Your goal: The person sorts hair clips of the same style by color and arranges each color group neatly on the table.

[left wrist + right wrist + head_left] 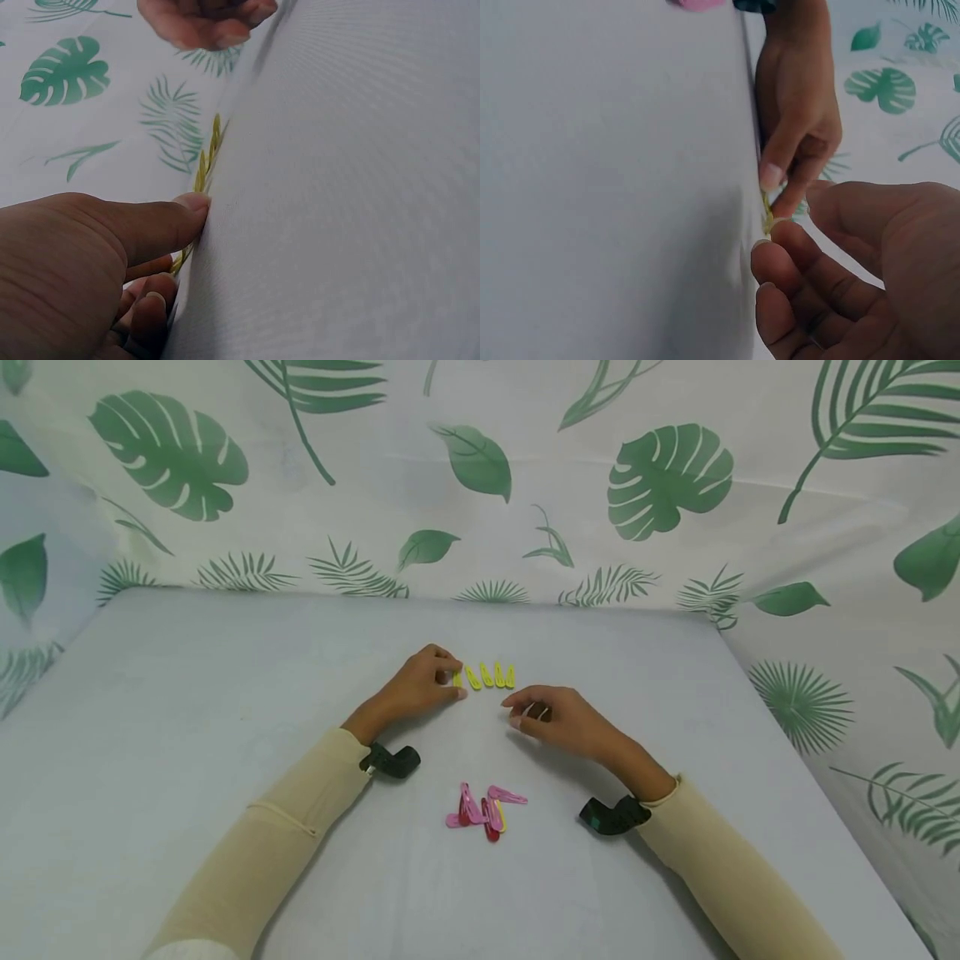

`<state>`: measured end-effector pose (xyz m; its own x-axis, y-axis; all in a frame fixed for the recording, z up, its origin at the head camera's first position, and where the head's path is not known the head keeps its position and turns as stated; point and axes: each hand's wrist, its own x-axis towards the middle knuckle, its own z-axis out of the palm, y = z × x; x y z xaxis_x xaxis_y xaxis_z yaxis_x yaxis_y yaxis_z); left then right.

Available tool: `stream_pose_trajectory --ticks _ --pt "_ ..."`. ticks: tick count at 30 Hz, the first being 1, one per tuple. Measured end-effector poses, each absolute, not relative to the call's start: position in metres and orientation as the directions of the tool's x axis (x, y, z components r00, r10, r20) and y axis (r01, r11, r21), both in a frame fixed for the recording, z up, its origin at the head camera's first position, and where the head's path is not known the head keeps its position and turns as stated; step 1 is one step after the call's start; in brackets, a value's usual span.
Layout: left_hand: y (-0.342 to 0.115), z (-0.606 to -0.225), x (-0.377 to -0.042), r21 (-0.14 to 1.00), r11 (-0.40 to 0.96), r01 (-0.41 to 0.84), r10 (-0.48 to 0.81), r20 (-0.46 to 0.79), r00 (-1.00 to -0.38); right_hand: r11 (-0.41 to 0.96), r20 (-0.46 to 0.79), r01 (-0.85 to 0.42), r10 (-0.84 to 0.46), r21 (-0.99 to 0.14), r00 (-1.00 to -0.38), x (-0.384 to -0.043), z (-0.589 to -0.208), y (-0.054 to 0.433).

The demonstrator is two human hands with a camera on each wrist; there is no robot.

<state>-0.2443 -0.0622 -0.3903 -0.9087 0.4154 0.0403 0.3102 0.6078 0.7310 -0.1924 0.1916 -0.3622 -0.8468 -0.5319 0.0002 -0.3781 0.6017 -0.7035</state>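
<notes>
Yellow snap hair clips stand side by side in a short row on the white table, among them a middle clip. At the row's left end my left hand pinches a yellow hair clip between thumb and finger, partly covering it. Just below the right end, my right hand hovers with loosely curled fingers and nothing between them. The left wrist view shows the yellow row edge-on beyond the left thumb. In the right wrist view, the right fingers overlap part of the row.
Nearer the body lies a loose pile of hair clips: pink ones, red ones and a yellow one. A leaf-printed cloth hangs behind the white table. Each wrist wears a black camera mount.
</notes>
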Motion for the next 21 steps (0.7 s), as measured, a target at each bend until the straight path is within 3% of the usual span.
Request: stream_pose_trajectory --ticks 12,21 --pt "-0.062 -0.391 -0.244 0.740 0.596 0.312 0.418 0.046 -0.907 0.497 0.039 -0.483 -0.667 -0.721 -0.744 -0.167 -0.367 0.192" --pt "-0.063 -0.388 -0.243 0.740 0.599 0.305 0.416 0.038 -0.909 0.468 0.001 -0.476 -0.713 -0.745 -0.701 -0.151 -0.367 0.189"
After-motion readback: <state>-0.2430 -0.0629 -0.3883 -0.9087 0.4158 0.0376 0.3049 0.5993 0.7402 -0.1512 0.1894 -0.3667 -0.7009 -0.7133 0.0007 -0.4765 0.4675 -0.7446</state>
